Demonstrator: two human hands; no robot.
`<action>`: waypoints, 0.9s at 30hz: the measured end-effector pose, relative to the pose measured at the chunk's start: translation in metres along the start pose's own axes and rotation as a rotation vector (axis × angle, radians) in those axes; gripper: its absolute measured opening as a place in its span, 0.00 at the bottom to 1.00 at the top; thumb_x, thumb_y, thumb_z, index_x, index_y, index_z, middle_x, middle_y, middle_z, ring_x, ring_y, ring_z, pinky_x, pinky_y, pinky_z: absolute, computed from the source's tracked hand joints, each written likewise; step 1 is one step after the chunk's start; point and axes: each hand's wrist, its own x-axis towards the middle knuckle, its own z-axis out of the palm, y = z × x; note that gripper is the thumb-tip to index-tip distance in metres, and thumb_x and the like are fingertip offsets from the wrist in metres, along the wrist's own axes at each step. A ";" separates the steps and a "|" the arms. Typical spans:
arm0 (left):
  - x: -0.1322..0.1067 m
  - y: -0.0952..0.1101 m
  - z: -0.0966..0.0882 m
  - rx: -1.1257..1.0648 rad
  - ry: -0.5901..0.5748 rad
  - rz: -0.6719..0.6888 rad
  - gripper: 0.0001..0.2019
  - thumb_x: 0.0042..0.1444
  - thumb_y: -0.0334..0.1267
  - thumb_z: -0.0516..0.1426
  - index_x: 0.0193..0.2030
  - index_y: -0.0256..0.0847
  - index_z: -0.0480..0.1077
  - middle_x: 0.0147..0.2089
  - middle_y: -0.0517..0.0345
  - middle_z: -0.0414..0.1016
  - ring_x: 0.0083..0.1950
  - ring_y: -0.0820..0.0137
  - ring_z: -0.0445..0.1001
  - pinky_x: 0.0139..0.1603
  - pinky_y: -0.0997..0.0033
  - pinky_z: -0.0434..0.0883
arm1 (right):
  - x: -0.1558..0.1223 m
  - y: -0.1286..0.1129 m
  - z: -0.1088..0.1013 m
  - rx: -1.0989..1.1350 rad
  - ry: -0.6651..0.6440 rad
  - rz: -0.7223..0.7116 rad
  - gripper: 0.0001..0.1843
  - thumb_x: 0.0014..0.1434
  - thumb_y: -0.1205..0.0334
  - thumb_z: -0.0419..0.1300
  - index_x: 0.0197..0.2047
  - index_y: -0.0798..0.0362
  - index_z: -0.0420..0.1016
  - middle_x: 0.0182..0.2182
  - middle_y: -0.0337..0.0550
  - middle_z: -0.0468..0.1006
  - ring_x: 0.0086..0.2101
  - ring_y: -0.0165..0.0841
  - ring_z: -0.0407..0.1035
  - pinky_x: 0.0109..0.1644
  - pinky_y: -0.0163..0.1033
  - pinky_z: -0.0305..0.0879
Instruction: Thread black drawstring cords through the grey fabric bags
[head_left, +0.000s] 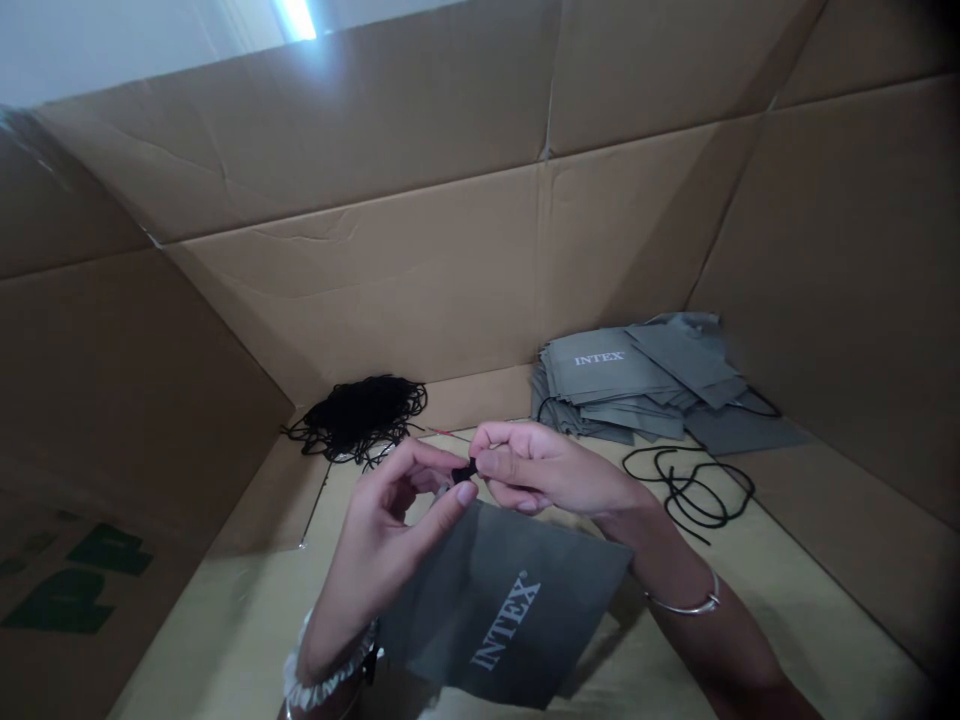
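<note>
Lightly pinched between nearly closed left hand [388,520] and right hand [534,468], a tiny, light black piece [465,471], best held by its end, above a limp grey bag [501,602].

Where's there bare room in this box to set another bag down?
Bare cardboard floor lies left of the left hand, below the black cord pile. Another patch lies right of the right forearm, below the loose black cord. It's crowded at the stacked grey INTEX bags and under the hands, over the single grey bag.
</note>
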 end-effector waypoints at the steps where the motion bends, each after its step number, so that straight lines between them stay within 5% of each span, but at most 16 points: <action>1: 0.000 0.000 0.000 0.005 0.009 0.013 0.06 0.58 0.37 0.62 0.40 0.41 0.72 0.34 0.59 0.74 0.35 0.74 0.72 0.32 0.77 0.67 | 0.000 -0.001 0.001 -0.012 0.017 -0.005 0.16 0.67 0.50 0.55 0.37 0.55 0.63 0.17 0.28 0.60 0.18 0.21 0.47 0.22 0.31 0.41; 10: -0.002 0.000 0.000 0.039 0.030 0.075 0.04 0.58 0.36 0.62 0.39 0.41 0.72 0.35 0.60 0.75 0.35 0.75 0.72 0.34 0.77 0.68 | -0.005 -0.001 0.006 -0.116 0.099 -0.042 0.16 0.66 0.48 0.55 0.40 0.54 0.64 0.20 0.29 0.61 0.20 0.22 0.51 0.24 0.30 0.46; 18: -0.003 0.007 0.002 0.038 0.011 0.063 0.02 0.58 0.35 0.61 0.38 0.41 0.73 0.34 0.60 0.78 0.34 0.74 0.74 0.34 0.75 0.68 | -0.010 -0.003 0.012 -0.474 0.191 -0.113 0.20 0.69 0.48 0.51 0.33 0.55 0.65 0.22 0.33 0.66 0.23 0.23 0.58 0.28 0.30 0.54; 27: -0.004 0.004 0.001 0.062 0.001 0.079 0.02 0.59 0.35 0.61 0.38 0.42 0.73 0.35 0.59 0.78 0.36 0.72 0.75 0.37 0.74 0.69 | -0.014 -0.011 0.013 -0.394 0.125 -0.056 0.22 0.68 0.46 0.51 0.30 0.54 0.63 0.24 0.34 0.63 0.25 0.24 0.56 0.29 0.32 0.54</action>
